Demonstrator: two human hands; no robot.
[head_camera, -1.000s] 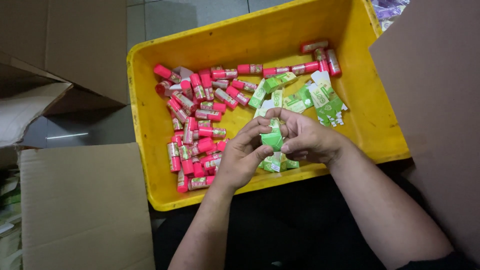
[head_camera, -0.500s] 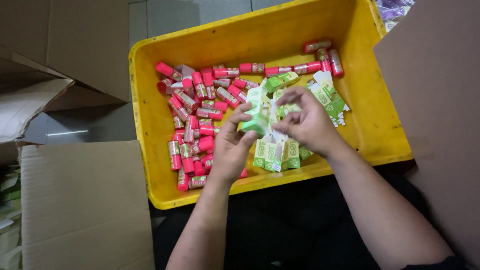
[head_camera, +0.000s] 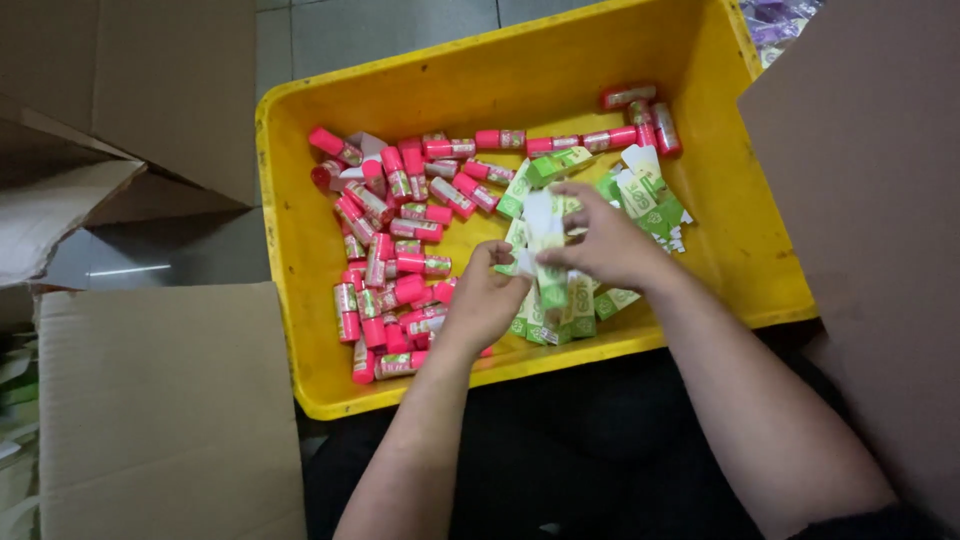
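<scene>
A yellow plastic bin (head_camera: 300, 250) holds several small pink-capped tubes (head_camera: 400, 230) on its left side and green-and-white flat cartons (head_camera: 645, 195) on its right. Both my hands are over the middle of the bin. My left hand (head_camera: 485, 300) and my right hand (head_camera: 605, 240) grip one green-and-white carton (head_camera: 545, 245) between them, pinched at its two sides. More cartons (head_camera: 560, 315) lie under my hands by the near wall.
Open brown cardboard boxes stand to the left (head_camera: 150, 400) and a cardboard flap (head_camera: 870, 200) rises at the right. Grey floor tiles (head_camera: 390, 25) show beyond the bin. Dark clothing (head_camera: 560, 440) lies under the bin's near edge.
My hands have moved slightly up and apart over the bin, and the carton between them has opened out from a folded shape to a longer one.
</scene>
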